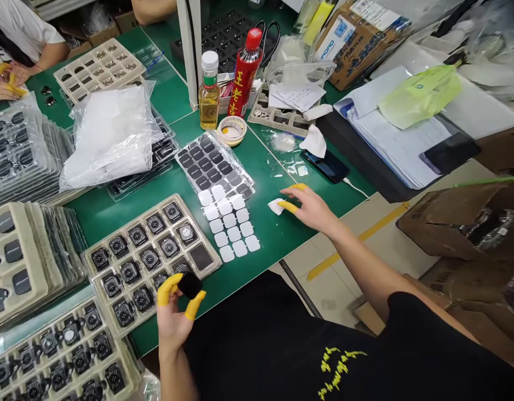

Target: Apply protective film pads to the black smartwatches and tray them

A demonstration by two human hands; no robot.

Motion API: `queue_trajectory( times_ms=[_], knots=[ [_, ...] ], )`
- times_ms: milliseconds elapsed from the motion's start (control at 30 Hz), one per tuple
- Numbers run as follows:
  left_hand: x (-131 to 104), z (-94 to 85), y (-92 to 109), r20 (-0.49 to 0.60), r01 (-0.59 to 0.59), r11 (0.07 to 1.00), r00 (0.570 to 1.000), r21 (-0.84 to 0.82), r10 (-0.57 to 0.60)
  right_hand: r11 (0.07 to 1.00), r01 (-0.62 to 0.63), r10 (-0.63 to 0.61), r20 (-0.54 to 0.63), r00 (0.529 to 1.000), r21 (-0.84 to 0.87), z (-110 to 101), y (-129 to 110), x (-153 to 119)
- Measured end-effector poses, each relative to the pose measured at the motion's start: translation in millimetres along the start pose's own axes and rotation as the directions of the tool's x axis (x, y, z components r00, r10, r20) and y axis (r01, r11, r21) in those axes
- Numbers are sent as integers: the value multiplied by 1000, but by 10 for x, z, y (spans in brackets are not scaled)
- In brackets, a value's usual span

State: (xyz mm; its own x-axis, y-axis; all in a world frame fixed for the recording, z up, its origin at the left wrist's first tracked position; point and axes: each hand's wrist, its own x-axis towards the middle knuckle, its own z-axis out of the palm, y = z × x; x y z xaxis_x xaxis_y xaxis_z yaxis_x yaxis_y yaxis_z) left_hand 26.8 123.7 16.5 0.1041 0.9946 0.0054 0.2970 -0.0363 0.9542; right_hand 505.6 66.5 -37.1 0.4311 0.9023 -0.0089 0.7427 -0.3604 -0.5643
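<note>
My left hand (175, 320), with yellow finger cots, grips a black smartwatch body (190, 285) by its edges, its dark glossy face turned up. Below it lies a beige tray (209, 267) of watch bodies in rows, mostly back side up; one pocket at its right corner holds no watch. My right hand (311, 209) hovers over the green table with thumb and forefinger apart. Its yellow-covered thumb is at the edge of a small white wipe (276, 206); whether it touches is hard to tell. Between the hands lies a sheet of white rounded-square stickers (229, 221).
Behind the stickers are a bagged sheet of black labels (211, 165), a tape roll (232, 130), an oil bottle (209, 100) and a red drink bottle (245, 72). Stacked trays (35, 245) crowd the left. A phone (330, 167) lies right. Another person's hands (10, 81) work at far left.
</note>
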Motion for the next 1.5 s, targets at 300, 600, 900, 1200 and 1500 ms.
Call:
queue_trajectory(
  times_ms=[300, 600, 900, 1200, 1500],
  knots=[
    [192, 153, 198, 121, -93, 986, 987, -135, 110, 994, 101, -105, -138, 985, -39, 174, -259, -192],
    [155, 243, 350, 271, -52, 954, 953, -295, 136, 599, 758, -761, -112, 639, 258, 59, -1970, -380],
    [-43, 120, 264, 429, 123, 941, 903, -315, 26, 277, 925, -952, -55, 301, 259, 214, -2470, -440],
    [-152, 163, 270, 410, 192, 924, 911, -331, -42, 364, 932, -931, 17, 364, -4, 182, -2471, -449],
    [-61, 49, 364, 350, 122, 924, 937, -363, 14, 488, 864, -869, -28, 495, 125, -4, -2418, -481]
  ],
)
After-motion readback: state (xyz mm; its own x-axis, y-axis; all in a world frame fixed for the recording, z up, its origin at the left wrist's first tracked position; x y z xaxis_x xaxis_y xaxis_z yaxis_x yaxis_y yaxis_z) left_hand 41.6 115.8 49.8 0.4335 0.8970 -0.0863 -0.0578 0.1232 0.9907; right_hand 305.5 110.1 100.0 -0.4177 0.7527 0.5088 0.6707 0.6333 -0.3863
